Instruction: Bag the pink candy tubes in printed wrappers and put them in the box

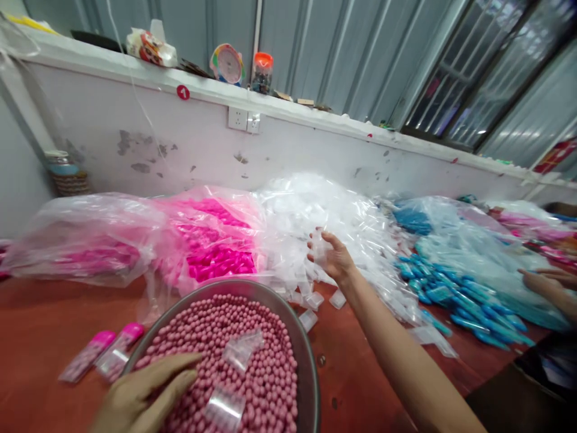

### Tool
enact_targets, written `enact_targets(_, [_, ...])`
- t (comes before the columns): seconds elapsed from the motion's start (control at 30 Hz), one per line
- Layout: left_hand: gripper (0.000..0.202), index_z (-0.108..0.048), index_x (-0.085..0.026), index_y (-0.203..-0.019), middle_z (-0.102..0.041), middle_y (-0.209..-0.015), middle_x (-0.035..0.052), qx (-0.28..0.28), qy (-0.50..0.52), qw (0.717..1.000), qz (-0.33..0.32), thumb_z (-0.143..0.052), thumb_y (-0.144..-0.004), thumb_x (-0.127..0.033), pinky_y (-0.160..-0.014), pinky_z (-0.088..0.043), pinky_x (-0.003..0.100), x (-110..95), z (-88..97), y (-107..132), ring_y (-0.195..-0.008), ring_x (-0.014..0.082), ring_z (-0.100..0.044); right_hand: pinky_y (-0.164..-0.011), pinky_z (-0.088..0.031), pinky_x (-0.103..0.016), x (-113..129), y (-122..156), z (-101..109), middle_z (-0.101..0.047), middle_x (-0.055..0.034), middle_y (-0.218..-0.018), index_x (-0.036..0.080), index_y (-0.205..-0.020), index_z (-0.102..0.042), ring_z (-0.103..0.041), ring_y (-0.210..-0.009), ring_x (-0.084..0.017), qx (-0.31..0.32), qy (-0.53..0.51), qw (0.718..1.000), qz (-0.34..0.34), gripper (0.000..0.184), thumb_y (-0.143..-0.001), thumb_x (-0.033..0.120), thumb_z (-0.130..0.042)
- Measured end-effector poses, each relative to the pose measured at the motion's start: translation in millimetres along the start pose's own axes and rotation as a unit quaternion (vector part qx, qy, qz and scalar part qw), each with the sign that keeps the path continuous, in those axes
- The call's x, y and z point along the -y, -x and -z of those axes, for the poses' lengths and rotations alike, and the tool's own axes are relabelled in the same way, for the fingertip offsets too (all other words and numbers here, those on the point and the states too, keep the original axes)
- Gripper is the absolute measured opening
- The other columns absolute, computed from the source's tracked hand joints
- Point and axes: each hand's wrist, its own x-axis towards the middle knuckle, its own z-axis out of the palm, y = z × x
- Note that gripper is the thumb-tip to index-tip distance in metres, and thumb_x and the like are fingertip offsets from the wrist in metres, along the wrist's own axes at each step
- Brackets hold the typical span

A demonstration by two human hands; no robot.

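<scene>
A grey metal bowl [309, 337] full of pink beads [270, 313] stands on the red table in front of me. Two clear plastic containers, one upper [243, 350] and one lower [225, 409], lie on the beads. Over the bowl's left side is my left hand [148, 391], fingers stretched out and apart, with nothing seen in them. My right hand [331, 255] is at the pile of clear plastic containers [374, 252], fingers curled round a translucent container [319, 248]. Left of the bowl lie two pink-capped containers [90, 355] with pink beads inside.
Bright pink caps [216, 240] fill a plastic bag behind the bowl. Blue pieces [460, 300] are heaped at the right, where another person's hands [547, 285] reach in. A woven-sided jar [67, 174] stands back left. Above runs a white ledge [288, 108] with small items.
</scene>
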Motion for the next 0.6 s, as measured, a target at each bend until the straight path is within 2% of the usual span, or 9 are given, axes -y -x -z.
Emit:
enact_targets(0.07, [0.025, -0.068, -0.029, -0.093, -0.069, -0.097, -0.0002, 0.018, 0.032, 0.999, 0.016, -0.055, -0.076, -0.040, -0.081, -0.052, 0.032, -22.8, -1.5, -3.6, -0.090, 0.0218, -0.064, -0.059, -0.052, -0.033, 17.2, 38.7, -32.1, -0.062, -0.0031, -0.097, 0.027, -0.100, -0.051, -0.062, -0.078, -0.020, 0.030, -0.110, 0.991, -0.063, 0.032, -0.074, 0.045, -0.048])
enact_targets(0.17, [0.032, -0.059, -0.024, -0.105, -0.068, -0.099, 0.0031, 0.083, 0.133, 0.987, 0.019, -0.055, -0.077, -0.038, -0.076, -0.052, 0.031, -61.4, -12.8, -10.6, -0.088, 0.0197, -0.063, -0.061, -0.052, -0.034, 35.1, 97.5, -86.6, -0.064, -0.0027, -0.091, 0.025, -0.094, -0.054, -0.062, -0.078, -0.021, 0.039, -0.264, 0.948, -0.171, 0.027, -0.071, 0.038, -0.056])
enact_targets(0.23, [0.037, -0.056, -0.021, -0.104, -0.067, -0.095, 0.0051, 0.100, 0.204, 0.974, 0.027, -0.062, -0.072, -0.037, -0.073, -0.052, 0.032, -77.2, -24.4, -13.8, -0.082, 0.0195, -0.064, -0.061, -0.052, -0.034, 40.1, 128.8, -116.8, -0.066, -0.0032, -0.084, 0.023, -0.091, -0.055, -0.063, -0.077, -0.022, 0.031, -0.299, 0.931, -0.208, 0.026, -0.069, 0.037, -0.058])
enact_targets(0.3, [0.036, -0.053, -0.017, -0.098, -0.066, -0.091, 0.0068, 0.097, 0.294, 0.948, 0.070, -0.066, -0.068, -0.033, -0.069, -0.052, 0.031, -80.5, -33.9, -12.6, -0.078, 0.0191, -0.064, -0.062, -0.051, -0.034, 38.9, 149.7, -135.5, -0.066, -0.0031, -0.080, 0.022, -0.087, -0.055, -0.063, -0.076, -0.023, 0.026, -0.305, 0.927, -0.216, 0.025, -0.068, 0.036, -0.059])
enact_targets(0.37, [0.032, -0.050, -0.015, -0.095, -0.064, -0.077, 0.0043, 0.119, 0.375, 0.909, 0.136, -0.065, -0.069, -0.028, -0.060, -0.052, 0.030, -74.5, -35.7, -6.2, -0.066, 0.0166, -0.064, -0.063, -0.051, -0.033, 32.9, 161.4, -141.1, -0.066, -0.0021, -0.079, 0.021, -0.085, -0.055, -0.062, -0.075, -0.022, 0.029, -0.284, 0.938, -0.198, 0.023, -0.068, 0.036, -0.059])
enact_targets(0.43, [0.026, -0.049, -0.014, -0.091, -0.061, -0.068, 0.0012, 0.135, 0.417, 0.878, 0.194, -0.062, -0.070, -0.022, -0.056, -0.051, 0.028, -64.3, -27.3, 2.9, -0.056, 0.0131, -0.061, -0.065, -0.050, -0.032, 25.1, 168.2, -136.2, -0.065, -0.0014, -0.080, 0.021, -0.084, -0.055, -0.062, -0.076, -0.021, 0.050, -0.214, 0.961, -0.170, 0.021, -0.069, 0.036, -0.057])
enact_targets(0.47, [0.023, -0.050, -0.014, -0.089, -0.060, -0.066, 0.0006, 0.136, 0.421, 0.871, 0.212, -0.061, -0.070, -0.020, -0.055, -0.051, 0.026, -58.9, -19.7, 7.5, -0.055, 0.0119, -0.060, -0.066, -0.050, -0.032, 21.7, 171.0, -131.6, -0.065, -0.0016, -0.081, 0.021, -0.084, -0.056, -0.061, -0.076, -0.020, 0.064, -0.169, 0.971, -0.159, 0.022, -0.068, 0.035, -0.058])
enact_targets(0.53, [0.020, -0.053, -0.013, -0.086, -0.061, -0.069, 0.0010, 0.130, 0.405, 0.878, 0.219, -0.061, -0.069, -0.019, -0.055, -0.051, 0.025, -48.8, -1.5, 15.6, -0.056, 0.0110, -0.060, -0.070, -0.049, -0.032, 17.7, 176.8, -122.2, -0.064, -0.0033, -0.086, 0.019, -0.090, -0.058, -0.060, -0.082, -0.021, 0.089, -0.092, 0.981, -0.148, 0.028, -0.067, 0.035, -0.062])
enact_targets(0.6, [0.021, -0.057, -0.013, -0.087, -0.062, -0.074, 0.0018, 0.129, 0.382, 0.894, 0.196, -0.062, -0.068, -0.021, -0.058, -0.052, 0.025, -40.7, 15.9, 22.1, -0.061, 0.0119, -0.061, -0.078, -0.047, -0.034, 19.2, 183.2, -116.5, -0.062, -0.0058, -0.101, 0.020, -0.100, -0.057, -0.057, -0.095, -0.023, 0.105, -0.015, 0.987, -0.123, 0.037, -0.068, 0.036, -0.065])
